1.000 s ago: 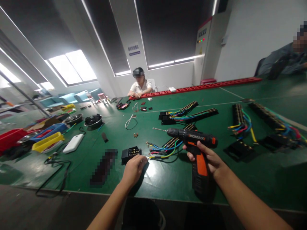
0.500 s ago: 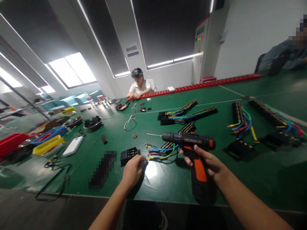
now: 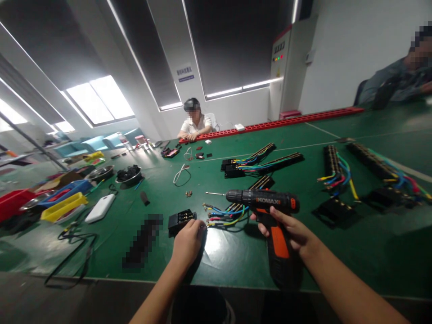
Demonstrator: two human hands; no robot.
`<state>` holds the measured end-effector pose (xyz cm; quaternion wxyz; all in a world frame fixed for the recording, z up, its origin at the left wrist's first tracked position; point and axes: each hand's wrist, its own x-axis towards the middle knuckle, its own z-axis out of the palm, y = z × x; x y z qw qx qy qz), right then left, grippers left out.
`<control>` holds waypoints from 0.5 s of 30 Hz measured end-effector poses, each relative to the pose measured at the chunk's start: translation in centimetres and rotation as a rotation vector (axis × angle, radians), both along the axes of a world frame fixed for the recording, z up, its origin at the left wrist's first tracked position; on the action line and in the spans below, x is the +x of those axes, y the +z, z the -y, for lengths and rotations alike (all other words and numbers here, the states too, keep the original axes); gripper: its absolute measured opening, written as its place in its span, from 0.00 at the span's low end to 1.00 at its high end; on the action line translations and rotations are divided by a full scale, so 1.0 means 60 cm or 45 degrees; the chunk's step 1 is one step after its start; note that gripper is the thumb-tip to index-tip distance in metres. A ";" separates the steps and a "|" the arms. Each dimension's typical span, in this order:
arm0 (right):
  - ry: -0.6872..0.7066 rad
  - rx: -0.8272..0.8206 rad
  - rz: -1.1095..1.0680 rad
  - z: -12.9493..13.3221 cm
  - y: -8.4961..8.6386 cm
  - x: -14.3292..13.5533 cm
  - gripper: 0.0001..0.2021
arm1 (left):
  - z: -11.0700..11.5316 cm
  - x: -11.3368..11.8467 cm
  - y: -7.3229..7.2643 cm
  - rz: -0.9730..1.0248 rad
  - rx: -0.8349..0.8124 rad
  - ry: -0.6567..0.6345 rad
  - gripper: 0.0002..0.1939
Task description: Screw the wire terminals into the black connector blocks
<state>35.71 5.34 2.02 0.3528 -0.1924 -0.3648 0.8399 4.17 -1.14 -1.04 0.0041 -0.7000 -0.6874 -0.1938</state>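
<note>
My right hand [image 3: 292, 231] is wrapped round the grip of a black and orange cordless drill [image 3: 270, 200], held above the table with its long bit pointing left. In front of me, my left hand [image 3: 189, 240] has its fingers pinched together at the end of a yellow-green wire [image 3: 224, 221]; the exact grip is partly hidden. Just beyond those fingers lies a black terminal block [image 3: 180, 219] with brass contacts. Blue, red and other wires with metal lugs fan out below the drill, leading to a black strip with brass parts [image 3: 261, 182]. Small brass screws [image 3: 188, 194] lie beyond the block.
More wired strips lie at the back [image 3: 283, 161] and right [image 3: 332, 164] of the green table [image 3: 162, 182]. To the left are a white power bank [image 3: 100, 208], a yellow bin [image 3: 64, 207] and a metal bowl [image 3: 128, 175] of black parts. A person [image 3: 194, 123] sits opposite.
The view has shifted slightly. Both hands stay in nearly the same place, the right still holding the drill and the left still at the wire end.
</note>
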 end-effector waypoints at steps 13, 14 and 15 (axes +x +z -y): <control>-0.025 -0.142 -0.062 -0.007 -0.003 0.022 0.28 | 0.008 0.001 -0.003 -0.251 0.018 0.008 0.10; -0.027 -0.145 -0.089 -0.009 -0.004 0.024 0.29 | 0.010 0.000 -0.005 -0.247 0.045 0.007 0.10; -0.030 -0.147 -0.117 -0.011 -0.004 0.026 0.30 | 0.012 -0.002 -0.005 -0.240 0.085 -0.001 0.10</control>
